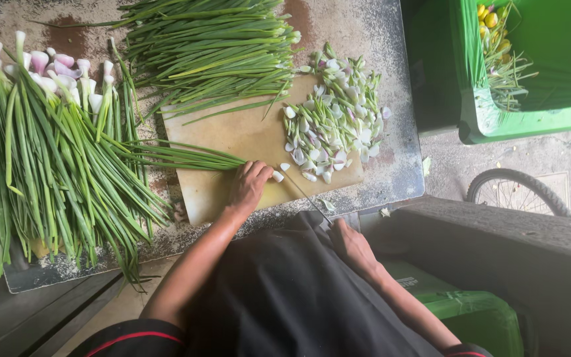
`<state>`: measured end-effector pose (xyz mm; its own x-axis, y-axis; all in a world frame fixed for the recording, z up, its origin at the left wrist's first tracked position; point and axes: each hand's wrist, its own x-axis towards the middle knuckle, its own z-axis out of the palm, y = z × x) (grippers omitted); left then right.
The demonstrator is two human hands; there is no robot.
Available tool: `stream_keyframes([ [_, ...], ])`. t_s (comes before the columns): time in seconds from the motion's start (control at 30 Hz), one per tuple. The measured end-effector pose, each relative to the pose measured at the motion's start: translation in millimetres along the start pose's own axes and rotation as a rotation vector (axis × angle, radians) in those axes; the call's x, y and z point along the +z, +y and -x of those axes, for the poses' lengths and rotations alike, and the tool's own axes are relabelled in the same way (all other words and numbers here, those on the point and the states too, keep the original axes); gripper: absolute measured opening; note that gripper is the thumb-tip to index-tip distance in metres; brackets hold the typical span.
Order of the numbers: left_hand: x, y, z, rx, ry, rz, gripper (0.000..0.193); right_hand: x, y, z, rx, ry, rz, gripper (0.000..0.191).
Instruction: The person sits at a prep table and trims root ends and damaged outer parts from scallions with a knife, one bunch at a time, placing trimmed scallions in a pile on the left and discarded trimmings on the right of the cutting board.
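The left hand has its fingers clenched down on a bunch of green stalks, pinning their white ends at the near edge of the cutting board. The right hand grips a knife, its blade angled toward those ends. Just beyond, to the right, lies a heap of cut bulb pieces. More stalks cover the table to the left and far side. A green bin stands right.
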<state>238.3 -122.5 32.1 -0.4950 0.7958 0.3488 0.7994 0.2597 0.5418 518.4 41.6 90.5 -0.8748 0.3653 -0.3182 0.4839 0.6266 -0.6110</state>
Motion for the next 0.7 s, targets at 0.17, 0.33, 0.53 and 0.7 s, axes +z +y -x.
stream_keyframes([
  [0.17,1.9,-4.1,1.6,0.007,0.004,-0.012,0.021,20.3,-24.2,-46.8,-0.106,0.024,-0.034,0.021],
  [0.33,-1.1,-11.4,5.9,0.026,0.017,0.035,0.018,18.0,-14.6,-11.1,-0.082,0.041,-0.018,0.024],
  [0.53,2.6,-24.8,9.8,0.045,0.028,0.055,0.017,17.4,-17.6,-7.7,0.054,-0.019,-0.062,0.025],
  [0.7,7.9,-26.6,14.2,0.044,0.045,0.029,0.020,37.2,-37.2,-51.7,-0.079,-0.001,-0.060,0.022],
])
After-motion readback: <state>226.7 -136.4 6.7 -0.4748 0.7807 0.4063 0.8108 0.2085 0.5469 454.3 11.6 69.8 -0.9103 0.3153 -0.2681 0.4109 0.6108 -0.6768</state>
